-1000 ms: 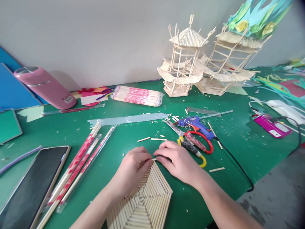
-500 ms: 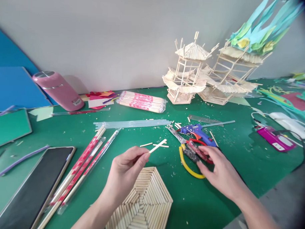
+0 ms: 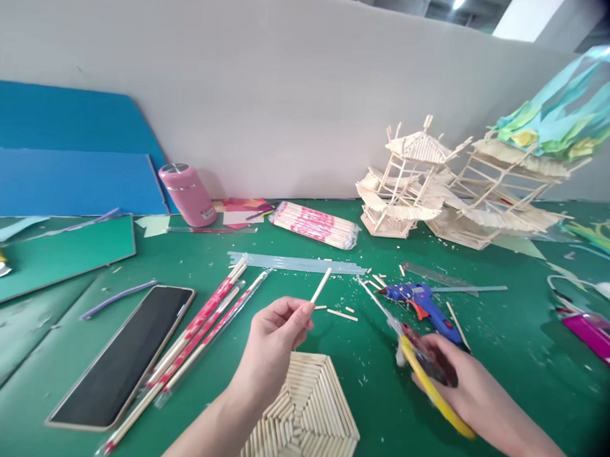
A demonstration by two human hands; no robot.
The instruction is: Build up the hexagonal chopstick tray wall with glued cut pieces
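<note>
Left hand [image 3: 274, 334]: pinches short wooden stick [image 3: 321, 286] above hexagonal stick panel [image 3: 303, 415].
Right hand [image 3: 459, 387]: closed around yellow-handled scissors [image 3: 420, 366], right of panel.
Progress: panel looks mostly filled; stick uncut.

A short pale wooden stick [image 3: 321, 285] is tilting up and to the right above the counter. Scissors [image 3: 420, 366] with yellow and red handles are pointing their blades up-left, lifted just off the green surface.
</note>
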